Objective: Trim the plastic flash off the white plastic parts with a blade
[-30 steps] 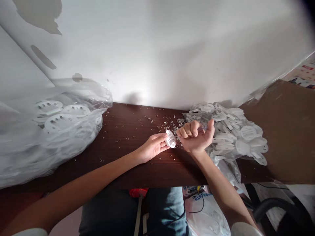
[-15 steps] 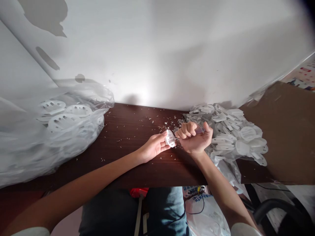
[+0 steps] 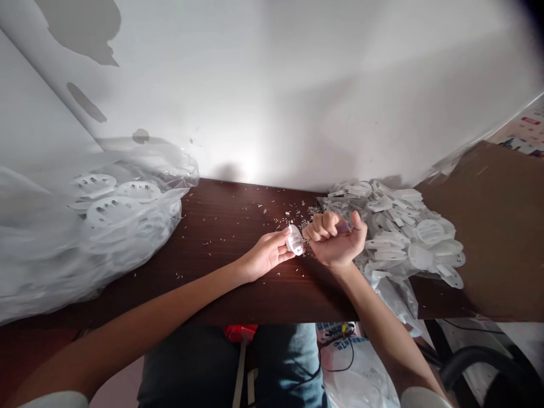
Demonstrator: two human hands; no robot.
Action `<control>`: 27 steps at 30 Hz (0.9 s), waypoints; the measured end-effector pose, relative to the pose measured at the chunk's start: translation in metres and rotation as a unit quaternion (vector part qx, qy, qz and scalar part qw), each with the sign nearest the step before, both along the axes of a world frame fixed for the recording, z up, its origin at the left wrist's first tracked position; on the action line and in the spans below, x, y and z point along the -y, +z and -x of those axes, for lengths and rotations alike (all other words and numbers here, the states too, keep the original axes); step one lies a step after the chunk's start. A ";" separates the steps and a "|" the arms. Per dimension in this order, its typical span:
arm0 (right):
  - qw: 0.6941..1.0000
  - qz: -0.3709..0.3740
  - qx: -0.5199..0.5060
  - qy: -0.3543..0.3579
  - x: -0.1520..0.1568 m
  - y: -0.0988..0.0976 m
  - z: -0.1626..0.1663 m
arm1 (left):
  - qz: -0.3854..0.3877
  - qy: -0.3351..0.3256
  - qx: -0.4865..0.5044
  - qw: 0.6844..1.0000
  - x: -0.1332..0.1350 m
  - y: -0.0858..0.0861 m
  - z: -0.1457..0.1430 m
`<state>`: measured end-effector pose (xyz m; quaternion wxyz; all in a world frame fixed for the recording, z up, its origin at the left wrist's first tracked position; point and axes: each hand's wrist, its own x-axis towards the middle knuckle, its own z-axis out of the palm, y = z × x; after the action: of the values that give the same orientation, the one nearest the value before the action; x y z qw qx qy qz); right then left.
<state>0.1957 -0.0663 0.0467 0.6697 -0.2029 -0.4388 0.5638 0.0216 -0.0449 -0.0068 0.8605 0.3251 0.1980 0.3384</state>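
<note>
Between the thumb and fingers of my left hand (image 3: pixel 268 256) is a small white oval plastic part with slots (image 3: pixel 294 240), tilted up over the table. My right hand (image 3: pixel 335 241) is closed in a fist, palm up, around a thin tool with a purplish see-through handle (image 3: pixel 345 227). Its narrow tip points left at the slotted face of the part; whether it touches cannot be made out. The exact kind of tool is mostly hidden by my fingers. White shavings (image 3: pixel 293 218) lie just beyond both hands.
A clear plastic bag (image 3: pixel 127 249) full of white slotted parts fills the left. To the right, a heap of similar white parts (image 3: pixel 429 249) lies against a brown cardboard box (image 3: pixel 501 238). The dark brown table (image 3: pixel 229 226) carries scattered slivers, and a white wall rises behind.
The view has shifted very slightly. Both hands keep nearly the same pose, with the white part and the tool still held close together.
</note>
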 end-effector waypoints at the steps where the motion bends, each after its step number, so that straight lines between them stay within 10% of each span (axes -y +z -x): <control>1: 1.000 0.000 -0.001 0.000 0.000 0.000 0.000 | -0.001 0.000 -0.001 1.000 0.000 0.000 0.000; 27: 0.996 0.002 0.051 -0.068 0.001 0.003 0.004 | 0.008 -0.007 0.001 1.000 -0.003 -0.003 0.001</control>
<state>0.1914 -0.0670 0.0494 0.6825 -0.2621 -0.4566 0.5069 0.0206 -0.0419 -0.0102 0.8657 0.3195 0.1971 0.3310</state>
